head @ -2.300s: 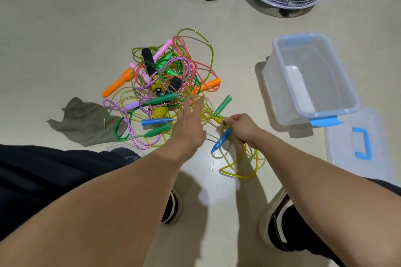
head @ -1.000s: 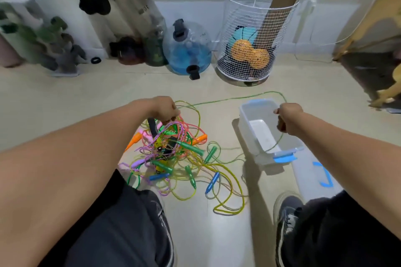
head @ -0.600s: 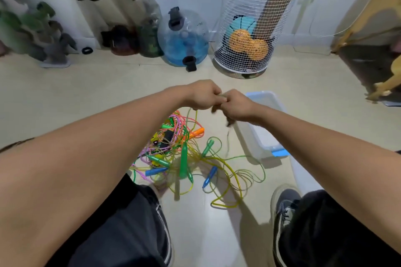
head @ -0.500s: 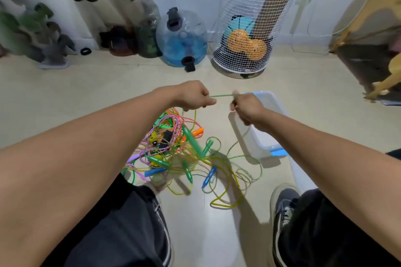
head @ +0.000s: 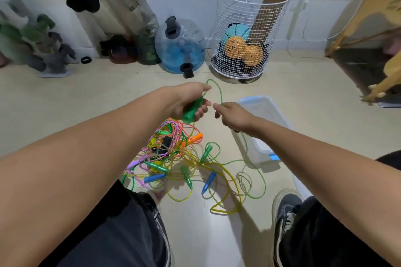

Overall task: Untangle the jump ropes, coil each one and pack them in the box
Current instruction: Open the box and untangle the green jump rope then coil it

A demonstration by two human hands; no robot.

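A tangle (head: 173, 158) of coloured jump ropes is lying on the floor (head: 65, 104) between the person's legs, with green, blue and orange handles sticking out of it and a yellow loop trailing toward the near edge. Above it the left hand (head: 186, 102) is reaching forward, fingers curling round a green handle (head: 192, 110) and gripping it. From that handle a thin green rope (head: 217, 91) is arching up and over to the right hand (head: 234, 116), which is pinching it between thumb and fingertips, knuckles up; the rope is then running down past the wrist to loose coils on the floor. Just beyond the right hand a clear box (head: 267, 115) with blue trim is standing open on the floor, its inside partly hidden by the forearm, no rope showing in it. By the far wall a wire basket (head: 245, 28) is holding orange and blue balls.
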